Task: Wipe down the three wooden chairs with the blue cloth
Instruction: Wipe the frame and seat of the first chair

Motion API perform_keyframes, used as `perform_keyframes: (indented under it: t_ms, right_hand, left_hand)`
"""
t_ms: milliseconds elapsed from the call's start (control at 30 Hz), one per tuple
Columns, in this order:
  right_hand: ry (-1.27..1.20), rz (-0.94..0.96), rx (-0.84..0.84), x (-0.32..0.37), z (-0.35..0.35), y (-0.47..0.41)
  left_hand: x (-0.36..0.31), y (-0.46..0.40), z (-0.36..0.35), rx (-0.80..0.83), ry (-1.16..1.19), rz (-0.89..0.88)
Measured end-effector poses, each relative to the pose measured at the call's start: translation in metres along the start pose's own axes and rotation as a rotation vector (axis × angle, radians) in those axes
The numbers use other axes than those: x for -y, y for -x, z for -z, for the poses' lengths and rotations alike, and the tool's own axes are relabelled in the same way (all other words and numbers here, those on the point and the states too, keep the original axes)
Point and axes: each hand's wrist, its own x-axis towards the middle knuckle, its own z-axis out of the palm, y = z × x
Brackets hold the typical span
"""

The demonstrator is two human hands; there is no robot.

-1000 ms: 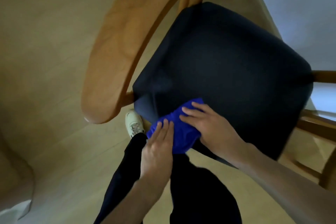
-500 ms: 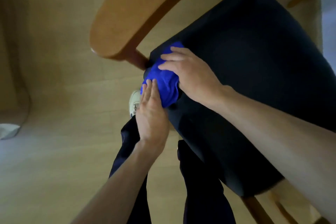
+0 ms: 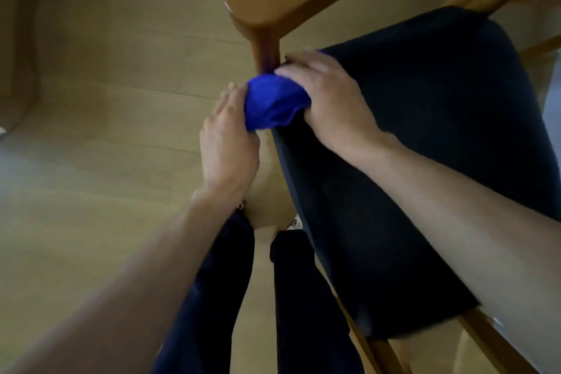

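Light: dim and warm, brighter toward the right edge.
Floor (image 3: 91, 136): evenly lit, darker in the left corner.
Seat (image 3: 425, 130): near-black, detail lost.
Blur: right hand (image 3: 331, 100) smeared.
Edges: forearms stretched, soft.

We have a single view, from the camera worn on the head, and it looks steeply down and forward past our own forearms. It sits close: the left hand (image 3: 227, 143) and right hand (image 3: 331, 100) fill the middle, with the chair seat (image 3: 425, 136) spreading right and the floor (image 3: 91, 130) left. The wide lens bends the edges. No second view shares the scene.
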Motion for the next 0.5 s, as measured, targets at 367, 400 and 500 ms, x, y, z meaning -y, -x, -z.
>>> perform_keyframes:
  t_ms: [367,400,500]
  right_hand:
    - [0.133,0.094,0.322,-0.016,-0.001,0.116]
    - [0.150,0.102,0.389,-0.015,0.002,0.127]
    - [0.140,0.119,0.515,-0.013,0.015,0.122]
  left_hand:
    - [0.011,0.139,-0.036,0.367,0.211,-0.010]
    - [0.011,0.151,-0.032,0.436,0.215,-0.031]
    - [0.014,0.147,-0.017,0.487,0.202,-0.122]
